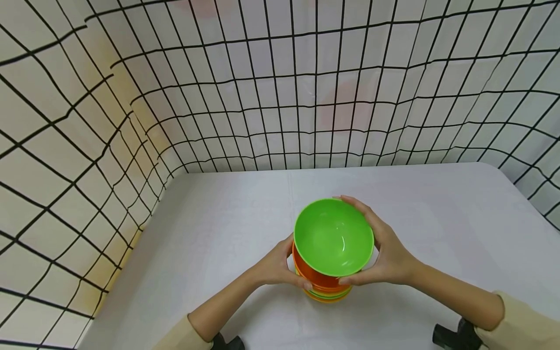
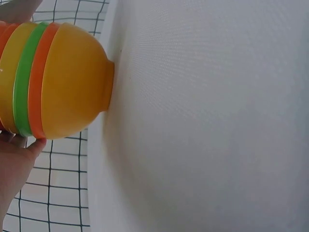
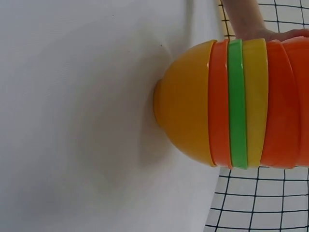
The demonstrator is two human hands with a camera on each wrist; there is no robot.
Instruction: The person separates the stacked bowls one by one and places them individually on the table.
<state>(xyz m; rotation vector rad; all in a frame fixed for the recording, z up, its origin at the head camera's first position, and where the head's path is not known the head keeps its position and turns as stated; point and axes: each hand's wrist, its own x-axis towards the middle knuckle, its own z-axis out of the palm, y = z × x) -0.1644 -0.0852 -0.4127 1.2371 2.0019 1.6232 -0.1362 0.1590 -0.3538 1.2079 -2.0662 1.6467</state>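
Observation:
A bright green bowl [image 1: 334, 236] is in my right hand [image 1: 391, 255], thumb at its near edge and fingers round its far right rim. It overlaps the top of a bowl stack in the head view, its inside facing up. Just beneath shows an orange bowl [image 1: 311, 268]. My left hand [image 1: 276, 265] grips the left side of this stack, with the thumb in front. From the side, the nested orange, yellow and green bowls stand upright on a yellow-orange bottom bowl [image 3: 188, 104], its foot at the table. The left wrist view shows the left fingers [image 2: 35, 147] against the rims.
A white-covered table [image 1: 227, 209] lies under the stack. Black wire grid [image 1: 284, 97] with white sheeting behind it rises at the back and along the left side. Dark wrist mounts [image 1: 457, 335] sit near both sleeves at the front.

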